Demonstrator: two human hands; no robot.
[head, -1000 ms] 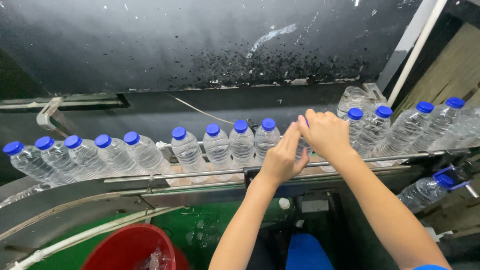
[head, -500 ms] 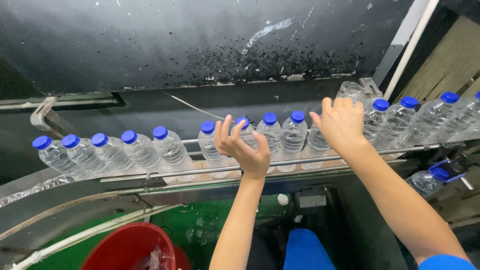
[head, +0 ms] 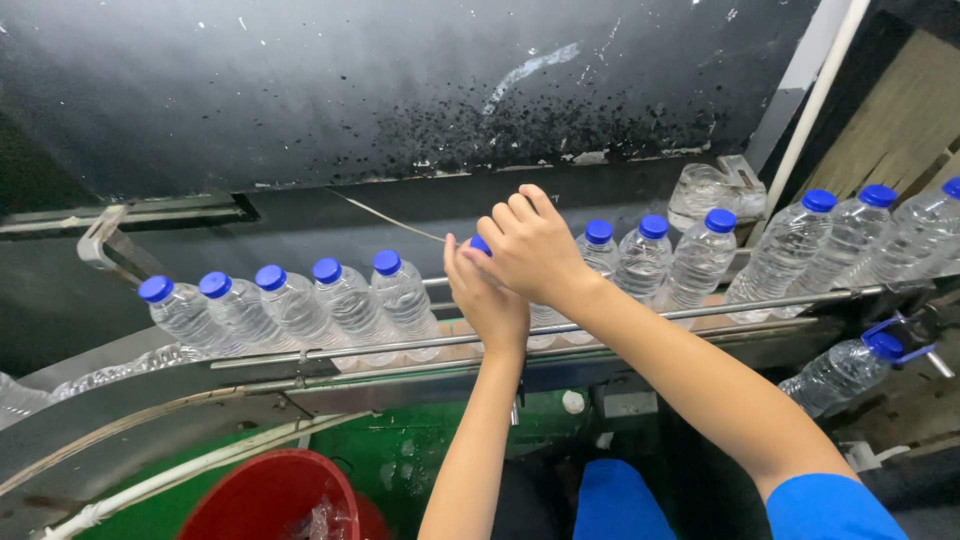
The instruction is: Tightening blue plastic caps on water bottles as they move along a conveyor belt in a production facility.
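Both hands meet over one bottle (head: 480,246) on the conveyor (head: 600,325), mid-row, directly ahead. Bottle upright, long axis vertical; only a sliver of its blue cap shows. Right hand (head: 530,245) curled over the cap from above, nearer to it. Left hand (head: 487,300) cupped against the body, fingers half open. Neighbouring bottles (head: 345,300) stand just beside

L hand (head: 487,300) raised, palm up-right, fingers curled; R hand (head: 530,245) crossed over it, knuckles bent; both arms outstretched.
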